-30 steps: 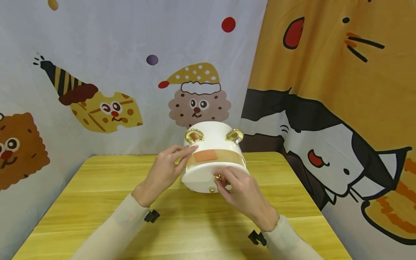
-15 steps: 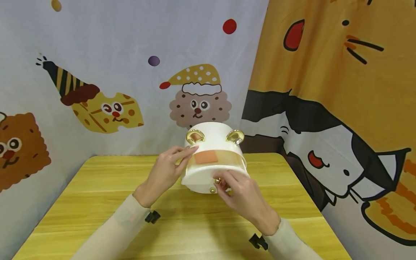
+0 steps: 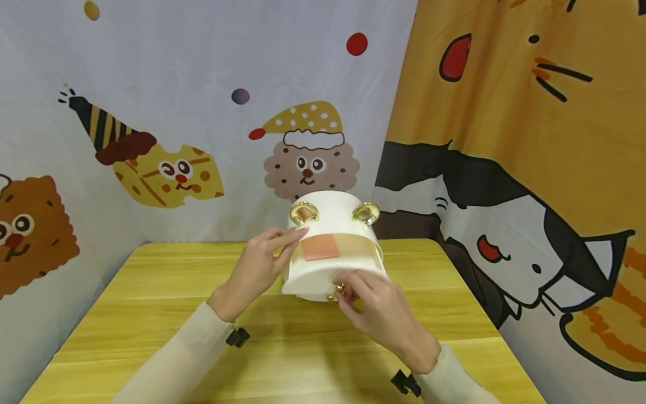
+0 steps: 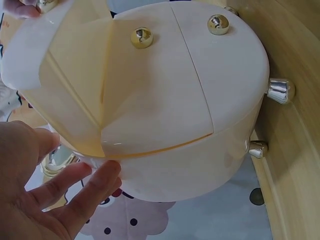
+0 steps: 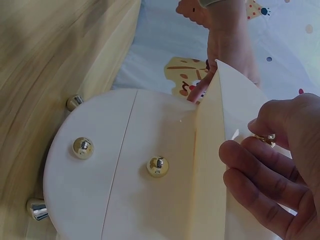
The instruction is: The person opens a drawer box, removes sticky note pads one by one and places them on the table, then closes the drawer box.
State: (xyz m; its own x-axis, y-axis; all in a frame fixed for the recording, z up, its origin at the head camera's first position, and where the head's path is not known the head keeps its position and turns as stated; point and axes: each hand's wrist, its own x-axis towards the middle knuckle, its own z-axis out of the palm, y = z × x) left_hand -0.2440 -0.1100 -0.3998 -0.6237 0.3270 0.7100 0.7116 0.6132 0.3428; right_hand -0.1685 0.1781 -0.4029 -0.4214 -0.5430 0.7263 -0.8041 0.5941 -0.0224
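Observation:
A white rounded drawer box (image 3: 330,205) with two gold ear-shaped rings stands on short metallic feet. Its top drawer (image 3: 305,281) is pulled partly out, and a flat peach-orange square (image 3: 321,247) shows inside it. My right hand (image 3: 381,306) pinches this drawer's gold knob (image 5: 270,139) between thumb and forefinger. At the box's left side my left hand (image 3: 258,253) rests its fairly straight fingertips near the drawer opening; the left wrist view shows these fingers (image 4: 97,187) against the curved wall. Two lower drawer fronts, each with a round gold knob (image 4: 142,37), sit flush.
The box stands towards the back of a wood-grain table (image 3: 282,359). Behind it hangs a pale cloth (image 3: 192,62) printed with cartoon food. On the right is an orange curtain (image 3: 504,123) with a cat print. Each sleeve carries a black clip (image 3: 238,337) at the cuff.
My right hand has drawn the top drawer further out towards me and slightly down. More of the peach-orange square shows. My left hand has stayed at the box's side.

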